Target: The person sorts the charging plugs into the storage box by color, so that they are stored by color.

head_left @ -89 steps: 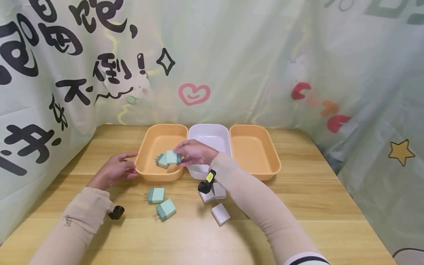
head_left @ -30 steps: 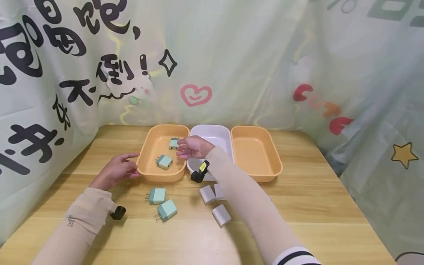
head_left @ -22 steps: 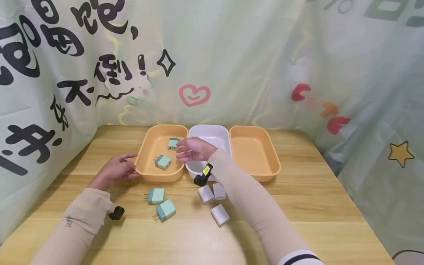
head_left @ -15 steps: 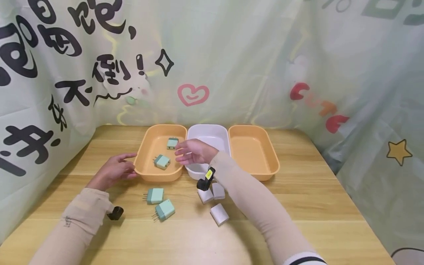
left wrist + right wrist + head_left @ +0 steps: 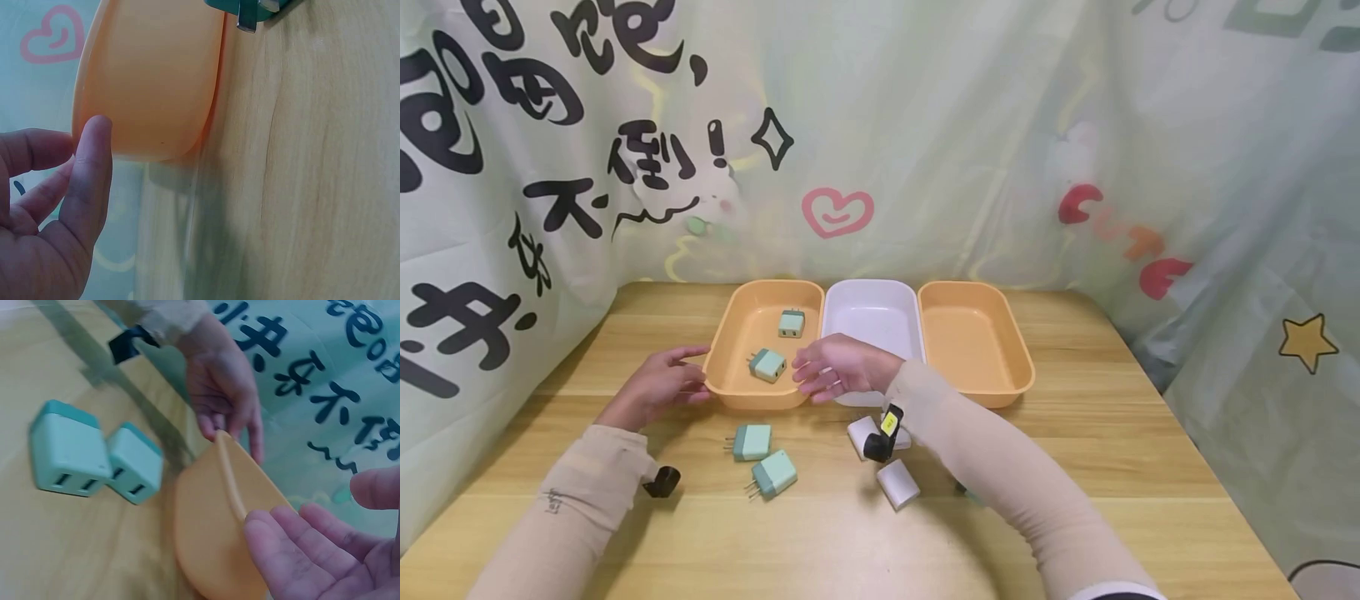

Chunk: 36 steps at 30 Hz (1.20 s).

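My left hand (image 5: 658,385) touches the left end of the left orange tray (image 5: 722,379) with fairly straight fingers; in the left wrist view its thumb (image 5: 94,144) lies against the outer wall. Over the front of the white middle tray (image 5: 868,392) hovers my right hand (image 5: 846,367), fingers loose and holding nothing. Inside the left tray lie a green USB wall charger (image 5: 767,365) near the front and another green charger (image 5: 791,323) farther back. Two more green chargers, one nearer (image 5: 773,473) and one behind it (image 5: 752,442), lie on the table, prongs pointing left.
White charger-like blocks lie before the middle tray, one in front (image 5: 898,484), others partly hidden by the right wrist camera (image 5: 880,442). A greenish thing (image 5: 973,497) peeks out beneath the right forearm. The right orange tray (image 5: 977,333) adjoins the white one. A printed curtain (image 5: 962,167) hangs behind.
The right hand let go of a green charger, which now lies at the back of the left tray. That hand has since moved slightly toward the front. The left hand stayed at the tray.
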Each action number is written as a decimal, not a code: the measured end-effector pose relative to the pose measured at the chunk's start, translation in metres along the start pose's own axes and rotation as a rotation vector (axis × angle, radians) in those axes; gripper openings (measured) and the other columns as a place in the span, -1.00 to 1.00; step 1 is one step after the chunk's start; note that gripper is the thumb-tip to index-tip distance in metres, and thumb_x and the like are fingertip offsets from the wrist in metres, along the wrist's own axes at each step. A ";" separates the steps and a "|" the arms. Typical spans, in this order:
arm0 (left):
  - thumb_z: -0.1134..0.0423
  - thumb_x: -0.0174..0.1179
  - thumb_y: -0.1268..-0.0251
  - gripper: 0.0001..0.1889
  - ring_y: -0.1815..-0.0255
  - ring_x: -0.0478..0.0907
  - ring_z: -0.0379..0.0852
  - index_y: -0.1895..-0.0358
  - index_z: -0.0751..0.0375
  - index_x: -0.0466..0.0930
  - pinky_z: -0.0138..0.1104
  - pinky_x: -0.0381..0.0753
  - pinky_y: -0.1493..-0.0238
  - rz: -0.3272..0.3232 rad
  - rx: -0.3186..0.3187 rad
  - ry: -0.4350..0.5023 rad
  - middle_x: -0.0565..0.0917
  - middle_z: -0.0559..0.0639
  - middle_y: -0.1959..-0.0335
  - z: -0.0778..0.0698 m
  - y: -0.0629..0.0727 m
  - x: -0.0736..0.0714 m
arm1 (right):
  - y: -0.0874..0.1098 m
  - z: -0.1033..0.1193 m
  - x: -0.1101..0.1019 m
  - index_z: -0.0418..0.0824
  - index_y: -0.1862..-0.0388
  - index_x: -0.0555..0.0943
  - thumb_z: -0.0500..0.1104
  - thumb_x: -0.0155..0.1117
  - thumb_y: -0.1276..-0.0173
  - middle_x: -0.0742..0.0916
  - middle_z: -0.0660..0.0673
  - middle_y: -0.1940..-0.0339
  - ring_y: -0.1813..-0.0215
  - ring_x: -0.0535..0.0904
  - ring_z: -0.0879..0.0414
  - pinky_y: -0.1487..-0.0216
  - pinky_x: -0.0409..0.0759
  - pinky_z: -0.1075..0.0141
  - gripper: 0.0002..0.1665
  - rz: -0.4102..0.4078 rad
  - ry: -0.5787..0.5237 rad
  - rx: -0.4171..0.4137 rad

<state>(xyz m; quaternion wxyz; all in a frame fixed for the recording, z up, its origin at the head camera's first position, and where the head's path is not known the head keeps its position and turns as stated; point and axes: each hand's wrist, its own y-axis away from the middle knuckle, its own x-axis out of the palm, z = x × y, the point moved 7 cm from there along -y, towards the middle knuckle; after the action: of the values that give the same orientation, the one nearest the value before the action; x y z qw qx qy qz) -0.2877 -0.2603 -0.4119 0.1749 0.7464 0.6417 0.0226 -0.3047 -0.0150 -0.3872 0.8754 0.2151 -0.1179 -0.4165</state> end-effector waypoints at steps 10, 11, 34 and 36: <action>0.47 -0.07 -0.38 -0.36 0.25 0.62 -0.12 -0.50 0.40 0.00 -0.28 0.71 0.07 0.001 0.016 0.002 0.46 0.45 -0.05 -0.004 0.000 0.000 | 0.016 -0.017 0.024 -0.45 -0.19 0.46 -0.18 0.07 -0.47 0.60 -0.40 -0.13 -0.09 0.58 -0.27 0.12 0.73 0.08 -0.56 0.112 0.096 -0.018; 0.47 -0.07 -0.38 -0.36 0.25 0.62 -0.12 -0.50 0.40 0.00 -0.29 0.71 0.08 0.001 0.018 0.001 0.46 0.45 -0.05 -0.004 0.000 0.000 | 0.017 -0.019 0.026 -0.46 -0.19 0.46 -0.17 0.07 -0.47 0.60 -0.40 -0.12 -0.07 0.59 -0.27 0.11 0.72 0.07 -0.54 0.121 0.107 -0.018; 0.47 -0.09 -0.40 -0.37 0.25 0.62 -0.13 -0.51 0.39 -0.02 -0.28 0.71 0.09 -0.004 0.006 -0.005 0.42 0.46 -0.10 0.001 -0.001 0.002 | 0.011 -0.059 0.053 -0.27 0.10 0.60 -0.30 0.25 -0.33 0.66 -0.20 0.25 0.24 0.62 -0.04 0.35 0.74 0.15 -0.82 0.164 0.269 0.044; 0.47 -0.09 -0.40 -0.37 0.24 0.62 -0.12 -0.51 0.38 -0.02 -0.28 0.71 0.08 -0.002 0.008 -0.005 0.41 0.47 -0.12 0.000 0.000 0.001 | 0.010 -0.062 0.055 -0.25 0.12 0.62 -0.30 0.26 -0.32 0.66 -0.17 0.29 0.28 0.60 -0.01 0.38 0.73 0.17 -0.84 0.161 0.278 0.048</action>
<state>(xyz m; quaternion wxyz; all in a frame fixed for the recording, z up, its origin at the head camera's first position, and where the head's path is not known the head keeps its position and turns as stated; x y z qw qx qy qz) -0.2872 -0.2590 -0.4122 0.1737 0.7465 0.6420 0.0179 -0.2398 -0.0354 -0.4353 0.9085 0.2815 -0.0225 -0.3081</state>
